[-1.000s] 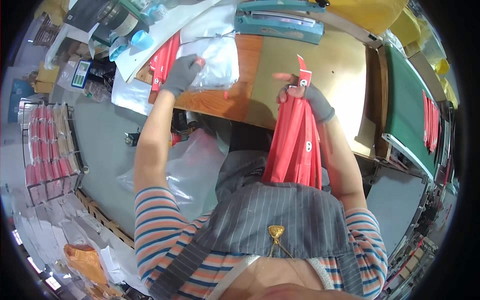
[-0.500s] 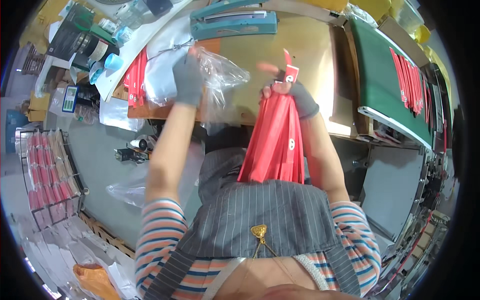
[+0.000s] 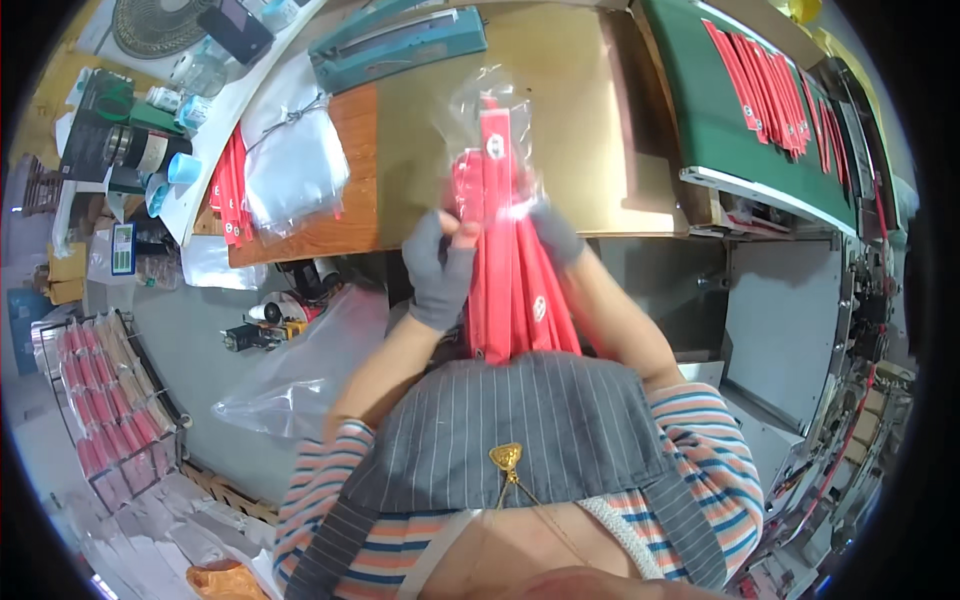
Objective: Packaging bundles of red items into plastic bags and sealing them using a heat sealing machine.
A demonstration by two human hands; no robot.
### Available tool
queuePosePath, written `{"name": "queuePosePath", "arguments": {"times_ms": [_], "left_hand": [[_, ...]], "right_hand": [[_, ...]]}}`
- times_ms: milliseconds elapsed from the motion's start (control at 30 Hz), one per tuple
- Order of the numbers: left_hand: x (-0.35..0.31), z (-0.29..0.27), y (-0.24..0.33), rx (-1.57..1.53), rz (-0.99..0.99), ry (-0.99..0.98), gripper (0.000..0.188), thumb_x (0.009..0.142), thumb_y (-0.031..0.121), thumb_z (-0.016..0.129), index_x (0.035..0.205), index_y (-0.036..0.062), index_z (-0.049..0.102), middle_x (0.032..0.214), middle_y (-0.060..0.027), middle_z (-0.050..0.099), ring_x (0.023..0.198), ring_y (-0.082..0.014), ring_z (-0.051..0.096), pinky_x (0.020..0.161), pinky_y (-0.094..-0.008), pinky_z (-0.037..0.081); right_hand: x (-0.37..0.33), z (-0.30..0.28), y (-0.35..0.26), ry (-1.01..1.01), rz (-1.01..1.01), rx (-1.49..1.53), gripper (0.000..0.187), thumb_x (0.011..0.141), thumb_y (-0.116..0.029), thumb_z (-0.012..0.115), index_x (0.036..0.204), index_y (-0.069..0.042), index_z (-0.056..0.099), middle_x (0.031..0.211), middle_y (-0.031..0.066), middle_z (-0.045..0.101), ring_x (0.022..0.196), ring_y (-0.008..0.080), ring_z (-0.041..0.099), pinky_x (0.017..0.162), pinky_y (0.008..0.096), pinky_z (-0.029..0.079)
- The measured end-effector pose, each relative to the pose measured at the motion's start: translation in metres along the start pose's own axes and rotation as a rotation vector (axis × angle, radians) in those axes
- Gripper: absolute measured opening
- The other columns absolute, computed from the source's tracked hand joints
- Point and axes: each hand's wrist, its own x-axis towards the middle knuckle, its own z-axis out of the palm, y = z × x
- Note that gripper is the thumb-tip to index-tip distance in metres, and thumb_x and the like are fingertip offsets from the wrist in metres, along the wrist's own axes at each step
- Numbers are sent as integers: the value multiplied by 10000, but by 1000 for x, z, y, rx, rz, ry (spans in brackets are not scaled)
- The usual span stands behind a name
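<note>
A bundle of long red strips [image 3: 512, 270] stands upright in front of my chest, its top end inside a clear plastic bag [image 3: 490, 105]. My left hand [image 3: 440, 265], in a grey fingerless glove, grips the bag's edge and the bundle from the left. On the bundle's right side my right hand [image 3: 555, 235], gloved the same way, holds it. Both hands are above the near edge of the wooden worktable [image 3: 420, 150].
A teal heat sealer [image 3: 400, 45] lies at the table's far edge. A stack of clear bags [image 3: 290, 160] and more red strips [image 3: 228, 195] lie at the left. A green bench [image 3: 740, 110] with red strips is at the right. A wire rack [image 3: 95, 400] stands on the floor, lower left.
My left hand brought a clear bag from the pile at the left over to the bundle. The bag now covers the bundle's top, and both hands are together.
</note>
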Motion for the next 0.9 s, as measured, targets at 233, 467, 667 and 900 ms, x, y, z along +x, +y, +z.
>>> {"name": "queuePosePath", "arguments": {"times_ms": [233, 467, 667, 900], "left_hand": [[-46, -37, 21, 201, -283, -699, 253, 782, 89, 613, 595, 35, 451, 588, -61, 445, 528, -107, 431, 492, -277, 369], [143, -40, 39, 416, 167, -165, 131, 816, 180, 584, 836, 50, 587, 617, -55, 558, 538, -150, 540, 507, -276, 418], [211, -61, 41, 477, -262, -675, 255, 836, 248, 531, 829, 11, 628, 647, -55, 615, 477, -113, 530, 459, -236, 416], [228, -44, 49, 353, -219, -622, 327, 843, 204, 464, 1029, -45, 568, 640, -66, 605, 451, -88, 491, 414, -237, 398]], "right_hand": [[-81, -48, 28, 174, 46, -1409, 341, 869, -351, 563, 1043, -65, 628, 809, 144, 653, 753, 146, 626, 668, 344, 496], [0, 78, -90, 332, -1110, -1753, 138, 762, -156, 642, 826, -65, 560, 604, 114, 551, 537, 241, 575, 500, 298, 446], [39, 84, -184, 405, -631, -2003, 163, 737, -169, 554, 848, -72, 624, 799, 140, 634, 756, 284, 616, 691, 359, 474], [78, 47, -217, 369, -428, -1853, 173, 767, -190, 586, 872, -58, 621, 789, 97, 638, 714, 183, 614, 637, 276, 474]]}}
